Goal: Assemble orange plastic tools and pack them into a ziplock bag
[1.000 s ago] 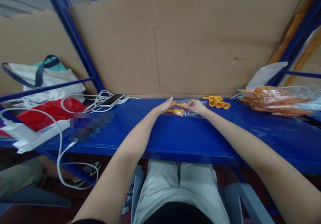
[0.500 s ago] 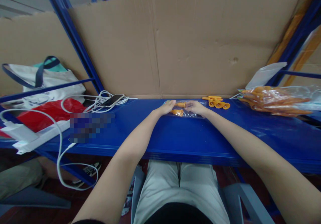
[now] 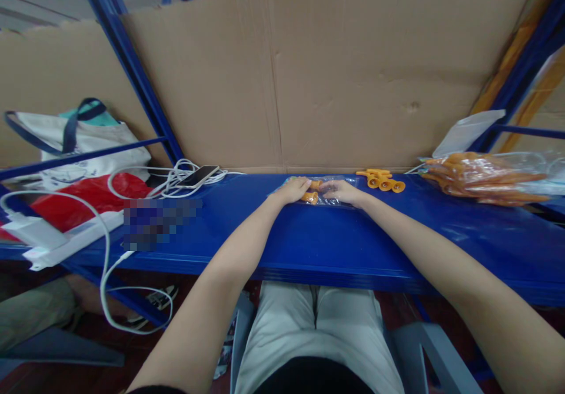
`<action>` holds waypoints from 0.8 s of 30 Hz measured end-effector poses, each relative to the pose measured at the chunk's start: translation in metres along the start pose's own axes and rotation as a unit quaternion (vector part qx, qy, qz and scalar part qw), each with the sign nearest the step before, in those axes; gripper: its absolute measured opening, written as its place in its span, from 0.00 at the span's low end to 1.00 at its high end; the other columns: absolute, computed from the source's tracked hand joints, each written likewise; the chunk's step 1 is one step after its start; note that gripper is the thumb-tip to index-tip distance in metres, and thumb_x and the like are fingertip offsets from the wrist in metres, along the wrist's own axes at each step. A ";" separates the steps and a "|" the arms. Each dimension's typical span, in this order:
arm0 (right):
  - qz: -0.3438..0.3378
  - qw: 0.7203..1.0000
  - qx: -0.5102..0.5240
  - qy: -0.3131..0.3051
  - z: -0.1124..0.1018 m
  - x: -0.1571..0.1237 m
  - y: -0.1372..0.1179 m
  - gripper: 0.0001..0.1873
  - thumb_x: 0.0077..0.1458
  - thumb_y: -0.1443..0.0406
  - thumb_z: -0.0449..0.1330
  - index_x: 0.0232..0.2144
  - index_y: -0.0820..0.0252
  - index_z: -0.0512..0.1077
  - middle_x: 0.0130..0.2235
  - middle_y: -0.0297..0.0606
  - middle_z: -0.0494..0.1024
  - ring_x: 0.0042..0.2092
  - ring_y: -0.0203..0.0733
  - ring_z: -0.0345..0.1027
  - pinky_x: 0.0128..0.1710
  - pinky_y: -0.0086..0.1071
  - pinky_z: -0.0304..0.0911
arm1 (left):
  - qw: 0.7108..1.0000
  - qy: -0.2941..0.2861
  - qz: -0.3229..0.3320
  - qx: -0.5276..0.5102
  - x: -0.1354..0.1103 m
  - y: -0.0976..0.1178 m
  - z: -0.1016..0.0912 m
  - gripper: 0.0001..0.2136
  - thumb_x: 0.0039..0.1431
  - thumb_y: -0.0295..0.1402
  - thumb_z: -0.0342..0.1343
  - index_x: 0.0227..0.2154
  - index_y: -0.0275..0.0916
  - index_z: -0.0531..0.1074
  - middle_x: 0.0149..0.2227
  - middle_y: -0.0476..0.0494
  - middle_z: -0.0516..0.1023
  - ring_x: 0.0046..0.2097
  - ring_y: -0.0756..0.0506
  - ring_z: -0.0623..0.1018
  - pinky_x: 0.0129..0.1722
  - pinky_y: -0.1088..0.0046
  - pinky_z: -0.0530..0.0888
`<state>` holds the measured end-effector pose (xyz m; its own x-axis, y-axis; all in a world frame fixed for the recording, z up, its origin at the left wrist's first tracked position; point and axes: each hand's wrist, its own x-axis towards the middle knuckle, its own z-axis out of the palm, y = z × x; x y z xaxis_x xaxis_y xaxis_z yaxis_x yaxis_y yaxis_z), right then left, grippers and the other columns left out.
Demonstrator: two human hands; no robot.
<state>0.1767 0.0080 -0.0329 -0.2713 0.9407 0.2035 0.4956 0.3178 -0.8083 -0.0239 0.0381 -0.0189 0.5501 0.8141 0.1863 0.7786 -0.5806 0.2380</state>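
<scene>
On the blue shelf top lies a clear plastic bag (image 3: 348, 181) with orange plastic pieces (image 3: 311, 197) showing in it, their ends flared. My left hand (image 3: 295, 190) rests flat over the bag's left part, fingers stretched toward the pieces. From the other side, my right hand (image 3: 339, 192) lies on the bag with its fingers apart, the tips close to the orange pieces. Under the palms the bag is hidden. Right of my right hand sit several loose orange horn-shaped pieces (image 3: 380, 181) with round, flared mouths.
A large bag of orange pieces (image 3: 481, 176) lies at the right. To the left are a phone (image 3: 198, 176), coiled white cables, a power strip (image 3: 75, 244), a red bag (image 3: 92, 203) and a canvas tote (image 3: 97, 147). Cardboard (image 3: 344, 76) walls off the back.
My left hand has slid slightly left and flattened over the bag. The fingers of my right hand have spread a little. The bag and its orange pieces have shifted left.
</scene>
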 end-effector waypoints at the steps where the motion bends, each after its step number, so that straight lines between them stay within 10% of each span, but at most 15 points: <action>1: -0.001 1.000 0.001 -0.006 0.001 0.000 0.000 0.17 0.46 0.76 0.63 0.41 0.62 0.79 0.49 0.42 0.80 0.50 0.43 0.73 0.55 0.41 0.65 | 1.000 0.004 -0.001 0.001 0.001 -0.001 0.001 0.27 0.69 0.40 0.31 0.57 0.32 0.68 0.64 0.37 0.66 0.67 0.43 0.62 0.67 0.68 0.53; 15: -0.024 0.999 -0.038 0.009 -0.002 -0.002 -0.007 0.13 0.48 0.73 0.62 0.38 0.59 0.80 0.46 0.38 0.81 0.47 0.42 0.75 0.51 0.37 0.69 | 0.997 -0.032 -0.019 -0.065 0.004 -0.010 0.004 0.27 0.67 0.44 0.36 0.64 0.41 0.61 0.68 0.47 0.56 0.70 0.44 0.54 0.69 0.67 0.46; 24: 0.021 0.956 -0.082 0.282 -0.051 0.006 -0.004 0.18 0.57 0.68 0.52 0.45 0.67 0.77 0.38 0.45 0.81 0.31 0.41 0.75 0.35 0.33 0.71 | 0.996 -0.030 -0.039 -0.069 0.007 -0.021 0.005 0.27 0.66 0.46 0.37 0.65 0.43 0.60 0.68 0.49 0.57 0.70 0.44 0.56 0.68 0.66 0.48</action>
<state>0.2152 0.0182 -0.0006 0.2167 0.8532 0.4745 0.6309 0.2485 -0.7350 -0.0351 0.0556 -0.0273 0.5101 0.8535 0.1067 0.7730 -0.5093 0.3784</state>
